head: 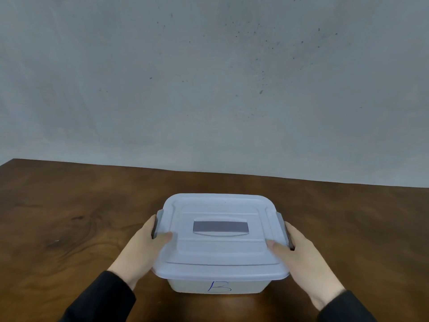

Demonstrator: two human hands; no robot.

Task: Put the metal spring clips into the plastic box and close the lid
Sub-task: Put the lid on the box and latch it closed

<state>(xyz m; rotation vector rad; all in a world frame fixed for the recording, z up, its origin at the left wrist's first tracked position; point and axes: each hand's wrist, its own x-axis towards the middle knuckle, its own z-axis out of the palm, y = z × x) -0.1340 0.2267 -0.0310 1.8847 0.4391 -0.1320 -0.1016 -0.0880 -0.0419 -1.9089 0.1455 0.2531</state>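
— Why does the plastic box (217, 285) sit so near on the worktop (69, 217)?
— For reach. Its lid (220, 233) lies on top; no clips show.
— And each grip?
— Left hand (144, 247) and right hand (301, 256) clamp the grey side latches (155, 226), thumbs on the lid, likely to snap it closed.

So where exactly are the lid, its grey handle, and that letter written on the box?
lid (220, 254), head view, flat near part of its top.
grey handle (220, 227), head view, middle of the strip.
letter B (219, 287), head view, on the box's front wall.
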